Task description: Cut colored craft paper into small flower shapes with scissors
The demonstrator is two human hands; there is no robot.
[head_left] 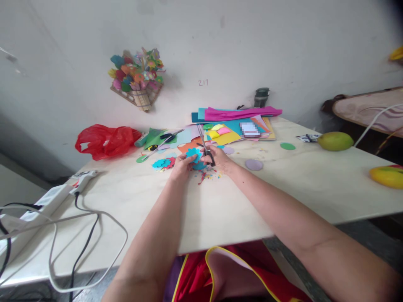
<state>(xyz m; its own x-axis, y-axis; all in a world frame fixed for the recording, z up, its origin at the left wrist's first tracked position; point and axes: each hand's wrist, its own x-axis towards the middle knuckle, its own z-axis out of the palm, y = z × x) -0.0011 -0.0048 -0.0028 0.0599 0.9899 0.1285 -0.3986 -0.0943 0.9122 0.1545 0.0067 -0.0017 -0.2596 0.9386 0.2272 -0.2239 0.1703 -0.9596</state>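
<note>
My left hand [183, 165] pinches a blue scalloped paper flower [194, 155] over the middle of the table. Close beside it, my right hand [216, 157] is wrapped round the dark handles of a pair of scissors [208, 154], whose blades point up and away from me. Blue and red paper flowers [163, 163] lie just left of my left hand. Below my hands are small coloured paper scraps [206, 176]. A lilac paper disc [254, 164] lies to the right, with a green disc [287, 146] farther off.
Coloured paper sheets [231, 136] and another pair of scissors [168, 137] lie behind my hands. A red plastic bag [107, 140] is at the back left, and power strips [50, 201] with loose cables are at the left. Mangoes [335, 141] sit at the right.
</note>
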